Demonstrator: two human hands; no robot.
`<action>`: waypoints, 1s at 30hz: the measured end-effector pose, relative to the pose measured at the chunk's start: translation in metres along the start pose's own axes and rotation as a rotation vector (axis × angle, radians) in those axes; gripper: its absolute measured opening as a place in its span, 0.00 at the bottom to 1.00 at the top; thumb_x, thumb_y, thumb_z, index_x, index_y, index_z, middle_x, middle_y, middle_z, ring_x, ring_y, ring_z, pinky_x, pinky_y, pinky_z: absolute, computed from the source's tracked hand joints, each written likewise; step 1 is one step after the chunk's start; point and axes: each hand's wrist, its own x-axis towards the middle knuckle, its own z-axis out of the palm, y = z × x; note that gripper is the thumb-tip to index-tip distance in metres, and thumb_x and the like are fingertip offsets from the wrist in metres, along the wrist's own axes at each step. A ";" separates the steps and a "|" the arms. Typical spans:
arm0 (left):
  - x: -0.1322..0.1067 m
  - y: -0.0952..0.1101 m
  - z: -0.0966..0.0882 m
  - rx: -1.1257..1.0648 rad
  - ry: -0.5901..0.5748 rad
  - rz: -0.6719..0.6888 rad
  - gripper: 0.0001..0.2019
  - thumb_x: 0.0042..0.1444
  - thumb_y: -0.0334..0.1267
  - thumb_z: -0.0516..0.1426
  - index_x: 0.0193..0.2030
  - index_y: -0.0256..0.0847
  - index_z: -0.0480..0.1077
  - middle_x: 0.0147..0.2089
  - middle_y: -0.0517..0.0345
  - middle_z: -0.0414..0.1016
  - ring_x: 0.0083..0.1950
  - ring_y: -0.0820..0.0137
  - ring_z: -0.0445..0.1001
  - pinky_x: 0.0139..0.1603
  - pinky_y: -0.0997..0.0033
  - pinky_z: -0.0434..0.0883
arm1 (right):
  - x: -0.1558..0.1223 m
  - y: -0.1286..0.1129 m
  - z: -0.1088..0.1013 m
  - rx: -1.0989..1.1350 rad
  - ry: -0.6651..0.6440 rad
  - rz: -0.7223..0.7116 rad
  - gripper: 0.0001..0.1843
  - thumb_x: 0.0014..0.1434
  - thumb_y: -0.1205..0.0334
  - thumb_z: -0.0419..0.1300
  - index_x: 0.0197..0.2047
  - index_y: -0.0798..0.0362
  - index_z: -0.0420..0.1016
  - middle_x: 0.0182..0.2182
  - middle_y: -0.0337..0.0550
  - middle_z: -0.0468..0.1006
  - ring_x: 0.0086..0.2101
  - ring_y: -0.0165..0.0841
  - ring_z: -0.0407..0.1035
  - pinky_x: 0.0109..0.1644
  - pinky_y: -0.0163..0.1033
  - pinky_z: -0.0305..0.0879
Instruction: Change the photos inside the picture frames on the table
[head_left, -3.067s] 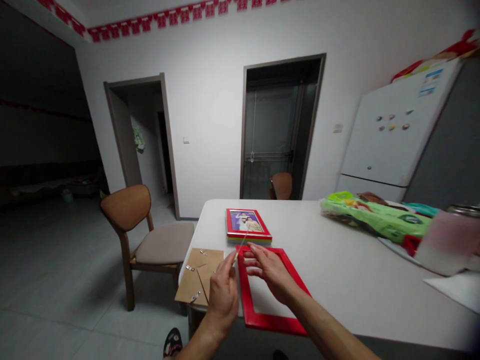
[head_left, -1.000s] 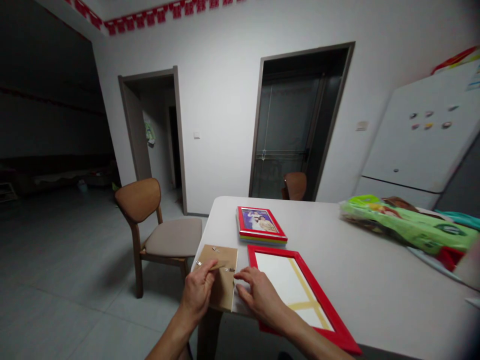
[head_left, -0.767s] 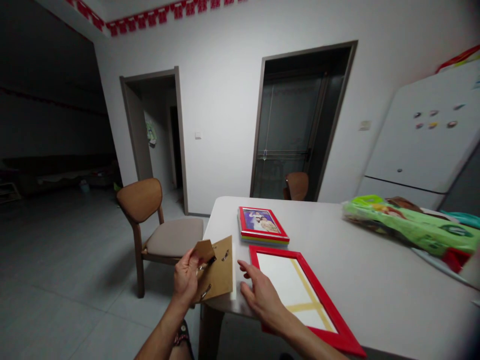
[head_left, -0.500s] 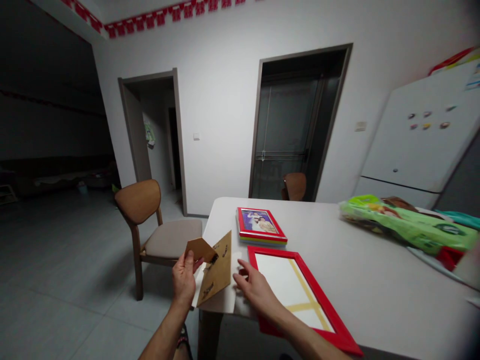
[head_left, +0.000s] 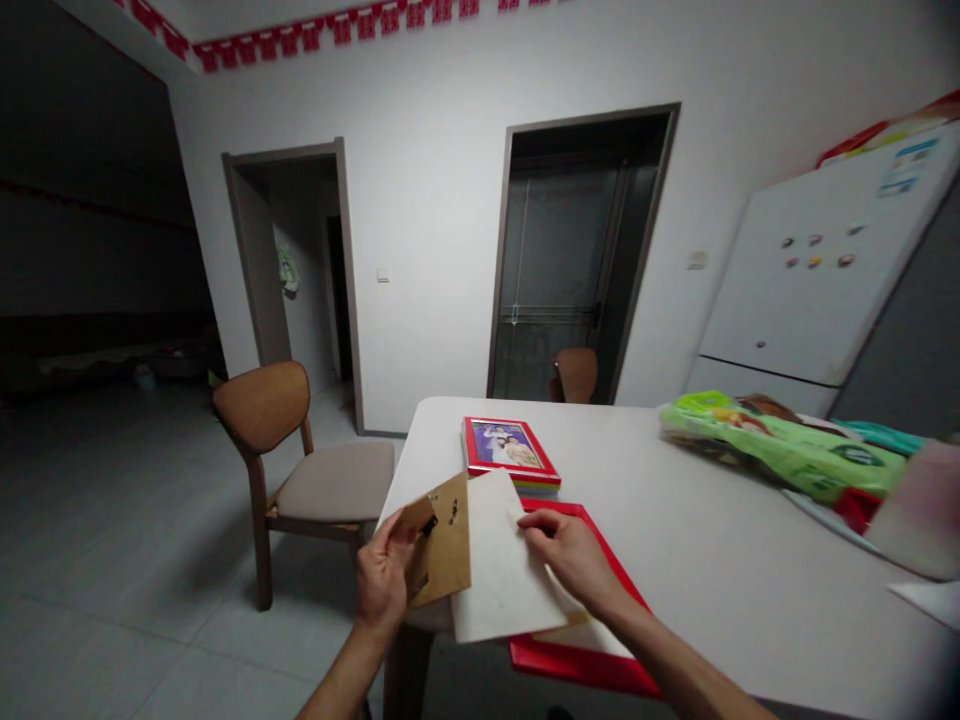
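Note:
My left hand (head_left: pixel 386 572) is closed on a brown frame backing board (head_left: pixel 448 545) with a fold-out stand and small metal clips. The board is tilted at the table's near left edge. My right hand (head_left: pixel 566 553) pinches the right edge of a white sheet (head_left: pixel 499 560), which partly covers a red picture frame (head_left: pixel 611 545) lying on the table. Behind the sheet is a small stack of frames; the top red photo frame (head_left: pixel 512 445) shows a picture of people.
The white table (head_left: pixel 720 560) extends to the right, where a green plastic package (head_left: pixel 787 445) lies. A wooden chair (head_left: pixel 262 410) stands to the left. Another chair (head_left: pixel 576 375) is beyond the table's far edge, and a white fridge (head_left: pixel 810 290) is at the right.
My right hand, open and apart before, has closed on the white sheet. The sheet has come into view over the red frame, beside the backing board. The view has shifted slightly right.

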 end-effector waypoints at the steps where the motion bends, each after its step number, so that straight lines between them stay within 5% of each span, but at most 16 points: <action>1: -0.005 0.000 0.004 0.075 -0.067 0.042 0.17 0.50 0.48 0.53 0.40 0.38 0.70 0.40 0.53 0.74 0.41 0.64 0.71 0.44 0.67 0.68 | 0.003 0.011 -0.014 -0.023 0.011 0.054 0.14 0.44 0.64 0.49 0.31 0.58 0.73 0.23 0.42 0.75 0.23 0.30 0.66 0.27 0.32 0.59; 6: -0.023 -0.001 0.015 0.360 -0.355 0.252 0.15 0.55 0.44 0.48 0.45 0.42 0.67 0.46 0.54 0.70 0.49 0.66 0.67 0.51 0.65 0.64 | 0.000 0.060 -0.058 -0.100 -0.005 0.251 0.14 0.43 0.64 0.49 0.31 0.58 0.73 0.14 0.37 0.69 0.15 0.26 0.59 0.19 0.30 0.50; 14: -0.036 -0.012 0.014 0.645 -0.602 0.492 0.15 0.55 0.37 0.47 0.50 0.43 0.62 0.53 0.53 0.64 0.54 0.67 0.61 0.53 0.64 0.61 | -0.008 0.064 -0.054 -0.202 0.013 0.262 0.15 0.44 0.66 0.48 0.32 0.57 0.74 0.16 0.40 0.72 0.18 0.29 0.63 0.22 0.31 0.54; 19: -0.041 -0.022 0.013 0.753 -0.642 0.487 0.21 0.49 0.27 0.47 0.51 0.41 0.61 0.55 0.53 0.61 0.56 0.67 0.58 0.55 0.63 0.60 | -0.005 0.065 -0.050 -0.356 0.004 0.118 0.14 0.44 0.68 0.49 0.30 0.55 0.75 0.30 0.44 0.76 0.31 0.32 0.68 0.36 0.32 0.58; 24: -0.045 -0.032 0.012 0.837 -0.603 0.453 0.29 0.39 0.20 0.44 0.50 0.43 0.61 0.54 0.56 0.63 0.55 0.69 0.59 0.55 0.64 0.60 | -0.009 0.071 -0.050 -0.550 -0.022 0.052 0.13 0.46 0.65 0.50 0.31 0.54 0.75 0.33 0.47 0.73 0.34 0.35 0.66 0.35 0.34 0.58; 27: -0.046 -0.032 0.013 0.870 -0.594 0.433 0.30 0.38 0.20 0.44 0.50 0.43 0.61 0.54 0.56 0.62 0.55 0.69 0.59 0.55 0.63 0.60 | -0.016 0.056 -0.042 -0.568 0.028 -0.028 0.14 0.46 0.63 0.52 0.35 0.55 0.74 0.36 0.50 0.70 0.39 0.37 0.63 0.41 0.36 0.57; 30: -0.046 -0.029 0.013 0.885 -0.570 0.402 0.29 0.38 0.20 0.44 0.50 0.41 0.61 0.54 0.54 0.62 0.55 0.68 0.59 0.55 0.61 0.60 | -0.028 0.024 -0.019 -0.389 -0.083 -0.221 0.17 0.47 0.62 0.52 0.41 0.55 0.70 0.40 0.48 0.69 0.41 0.34 0.62 0.45 0.35 0.55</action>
